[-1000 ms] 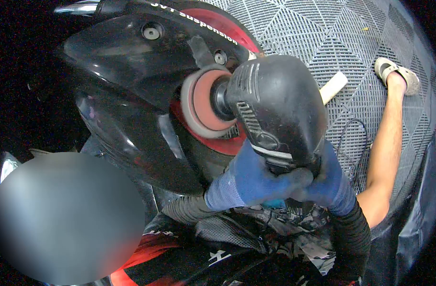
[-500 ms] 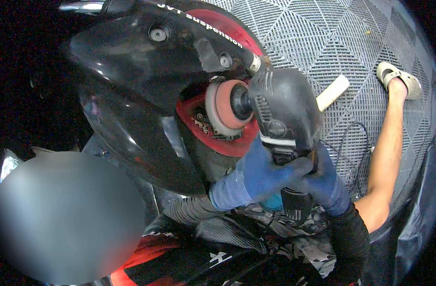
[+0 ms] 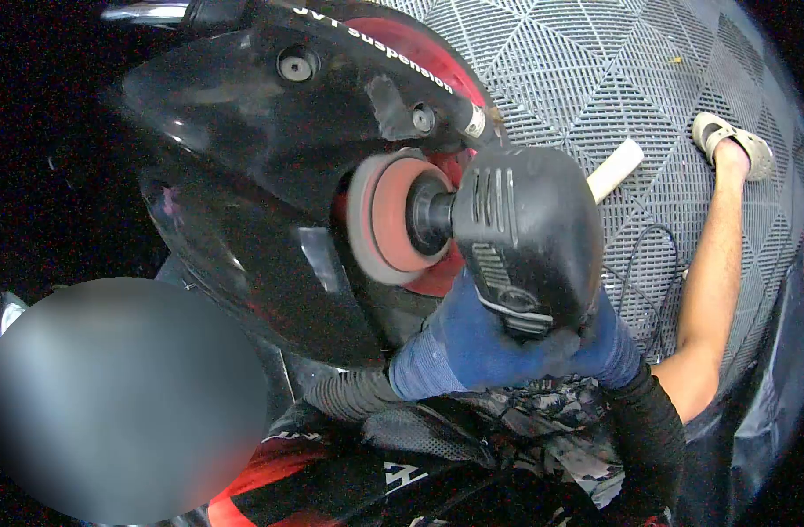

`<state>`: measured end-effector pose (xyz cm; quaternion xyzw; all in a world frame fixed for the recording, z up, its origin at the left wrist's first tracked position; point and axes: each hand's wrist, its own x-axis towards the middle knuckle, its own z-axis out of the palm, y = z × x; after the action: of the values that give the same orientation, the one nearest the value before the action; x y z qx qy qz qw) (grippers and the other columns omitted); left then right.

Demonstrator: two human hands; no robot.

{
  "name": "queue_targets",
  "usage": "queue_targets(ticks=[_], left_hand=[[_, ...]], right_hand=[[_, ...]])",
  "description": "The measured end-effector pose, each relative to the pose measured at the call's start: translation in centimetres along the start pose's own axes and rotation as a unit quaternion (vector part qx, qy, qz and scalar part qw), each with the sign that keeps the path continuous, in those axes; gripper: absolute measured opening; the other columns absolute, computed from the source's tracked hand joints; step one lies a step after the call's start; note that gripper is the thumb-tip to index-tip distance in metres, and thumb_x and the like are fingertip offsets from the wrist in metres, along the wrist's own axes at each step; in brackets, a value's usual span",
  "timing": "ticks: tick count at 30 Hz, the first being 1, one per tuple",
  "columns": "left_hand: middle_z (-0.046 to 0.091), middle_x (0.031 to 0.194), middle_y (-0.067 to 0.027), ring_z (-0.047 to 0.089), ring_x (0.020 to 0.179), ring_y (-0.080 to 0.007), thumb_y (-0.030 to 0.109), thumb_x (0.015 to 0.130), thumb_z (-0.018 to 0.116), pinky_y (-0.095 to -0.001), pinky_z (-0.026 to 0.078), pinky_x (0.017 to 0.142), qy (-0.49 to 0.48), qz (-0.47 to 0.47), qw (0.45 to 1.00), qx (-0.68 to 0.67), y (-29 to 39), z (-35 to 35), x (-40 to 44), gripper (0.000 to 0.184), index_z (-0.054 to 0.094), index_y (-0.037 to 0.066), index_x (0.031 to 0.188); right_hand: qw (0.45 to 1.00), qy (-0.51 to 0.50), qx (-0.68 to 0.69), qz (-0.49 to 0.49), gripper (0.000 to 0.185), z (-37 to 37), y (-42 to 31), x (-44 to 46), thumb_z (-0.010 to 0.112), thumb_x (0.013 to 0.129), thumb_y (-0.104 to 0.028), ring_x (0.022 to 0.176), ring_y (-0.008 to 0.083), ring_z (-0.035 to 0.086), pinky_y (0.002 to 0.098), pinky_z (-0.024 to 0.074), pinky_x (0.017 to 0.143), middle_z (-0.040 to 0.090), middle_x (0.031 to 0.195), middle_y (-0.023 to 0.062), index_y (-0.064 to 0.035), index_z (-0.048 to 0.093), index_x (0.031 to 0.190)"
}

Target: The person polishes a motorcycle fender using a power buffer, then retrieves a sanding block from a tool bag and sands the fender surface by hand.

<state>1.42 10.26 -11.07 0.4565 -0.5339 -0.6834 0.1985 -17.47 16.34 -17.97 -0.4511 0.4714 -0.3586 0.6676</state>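
Flooring [image 3: 551,66] of grey grating spreads beyond both gloved hands [image 3: 485,342] [image 3: 608,347] gripping a polisher [image 3: 534,228].

Vehicle workshop, grated floor [image 3: 564,75] (grey, diamond-patterned), handheld polisher [image 3: 543,224], black bodywork [image 3: 235,132], red wheel rim [image 3: 424,54]

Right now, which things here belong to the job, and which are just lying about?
In use:
rounded black power tool
round orange-and-grey pad
glossy black curved panel beside it

Apparently lying about:
cream bar on grey plastic grid floor
tiny yellow scrap
thin black cord, unless the tool's
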Motion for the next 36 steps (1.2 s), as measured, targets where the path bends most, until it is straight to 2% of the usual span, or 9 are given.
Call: queue_targets(ticks=[3, 6, 12, 14, 21, 24, 26, 30, 36], left_hand=[[0.068, 0.12, -0.0126, 0.068, 0.108, -0.0222, 0.018, 0.074, 0.089, -0.0398, 0.055, 0.093, 0.001, 0.013, 0.999, -0.036, -0.4, 0.1, 0.1, 0.074, 0.052, 0.0, 0.136], [0.068, 0.121, -0.0132, 0.068, 0.109, -0.0222, 0.018, 0.074, 0.089, -0.0393, 0.055, 0.093, 0.025, -0.003, 0.996, -0.084, -0.4, 0.5, 0.2, 0.074, 0.052, 0.0, 0.135], [0.067, 0.121, -0.0135, 0.068, 0.109, -0.0222, 0.019, 0.072, 0.09, -0.0394, 0.055, 0.094, 0.007, 0.058, 0.998, 0.015, -0.7, 0.1, 0.5, 0.082, 0.049, 0.0, 0.14], [0.065, 0.126, -0.0143, 0.066, 0.114, -0.0228, 0.019, 0.072, 0.09, -0.0397, 0.054, 0.097, 0.02, -0.05, 0.993, -0.102, 0.0, 0.5, 0.5, 0.085, 0.046, 0.0, 0.143], [0.061, 0.135, -0.0147, 0.06, 0.123, -0.0228, 0.017, 0.072, 0.09, -0.0394, 0.05, 0.103, 0.001, -0.007, 1.0, 0.027, 0.2, -0.3, -0.2, 0.087, 0.045, 0.001, 0.145], [0.062, 0.133, -0.0138, 0.061, 0.121, -0.0225, 0.016, 0.075, 0.089, -0.0401, 0.05, 0.102, -0.014, 0.021, 1.0, -0.006, 0.1, -0.4, -0.1, 0.083, 0.046, 0.001, 0.145], [0.063, 0.131, -0.0128, 0.062, 0.119, -0.0215, 0.014, 0.077, 0.087, -0.0398, 0.051, 0.1, -0.03, 0.003, 0.999, -0.019, 0.2, -0.3, -0.1, 0.077, 0.049, 0.001, 0.142], [0.066, 0.124, -0.0109, 0.064, 0.113, -0.0195, 0.013, 0.079, 0.087, -0.0385, 0.053, 0.096, -0.025, -0.047, 0.993, -0.101, -1.1, 0.5, 0.3, 0.068, 0.053, 0.002, 0.136], [0.067, 0.12, -0.0111, 0.065, 0.109, -0.0182, 0.017, 0.077, 0.088, -0.0376, 0.054, 0.094, -0.031, -0.022, 0.991, -0.127, -1.4, 0.8, 0.6, 0.068, 0.053, 0.003, 0.134]], right_hand=[[0.999, -0.012, 0.027, 0.012, 0.103, 0.3, -0.3, 0.1, 0.101, 0.055, -0.034, 0.123, 0.0305, 0.061, 0.0443, 0.0494, 0.105, 0.061, 0.137, 0.0158, -0.0043, 0.053, 0.141], [0.976, 0.02, 0.177, 0.123, 0.104, 0.9, -0.4, -0.1, 0.102, 0.054, -0.033, 0.123, 0.0297, 0.061, 0.0438, 0.0491, 0.105, 0.062, 0.136, 0.0162, -0.0043, 0.053, 0.141], [0.962, 0.008, 0.245, 0.122, 0.102, 1.1, -1.1, 0.4, 0.101, 0.055, -0.03, 0.122, 0.0286, 0.062, 0.0426, 0.0506, 0.103, 0.065, 0.131, 0.0154, -0.0048, 0.053, 0.141], [0.966, 0.01, 0.235, 0.104, 0.101, 1.0, -0.6, 0.4, 0.1, 0.055, -0.03, 0.121, 0.028, 0.062, 0.0421, 0.0512, 0.102, 0.066, 0.13, 0.0153, -0.0046, 0.053, 0.14], [0.98, 0.023, 0.186, 0.065, 0.098, 1.3, -1.3, 0.2, 0.1, 0.056, -0.026, 0.118, 0.0259, 0.063, 0.0403, 0.0509, 0.103, 0.066, 0.13, 0.0142, -0.0026, 0.054, 0.139], [0.973, 0.017, 0.217, 0.077, 0.096, 1.3, -1.5, 0.3, 0.1, 0.056, -0.025, 0.117, 0.024, 0.063, 0.0396, 0.0505, 0.103, 0.066, 0.13, 0.0136, -0.0021, 0.054, 0.138], [0.995, 0.016, 0.099, 0.026, 0.091, 1.1, -1.6, 0.3, 0.099, 0.057, -0.024, 0.113, 0.0228, 0.066, 0.0389, 0.0522, 0.101, 0.068, 0.126, 0.0133, -0.0009, 0.057, 0.134], [0.997, 0.04, 0.064, -0.008, 0.083, 1.0, -1.6, -0.4, 0.098, 0.058, -0.022, 0.109, 0.0221, 0.068, 0.0384, 0.0544, 0.097, 0.071, 0.121, 0.0133, -0.0001, 0.061, 0.129], [0.979, 0.058, 0.159, 0.114, 0.079, 1.3, -2.4, -1.0, 0.097, 0.058, -0.019, 0.105, 0.0208, 0.069, 0.0375, 0.0565, 0.091, 0.072, 0.117, 0.0133, -0.0007, 0.061, 0.127]])
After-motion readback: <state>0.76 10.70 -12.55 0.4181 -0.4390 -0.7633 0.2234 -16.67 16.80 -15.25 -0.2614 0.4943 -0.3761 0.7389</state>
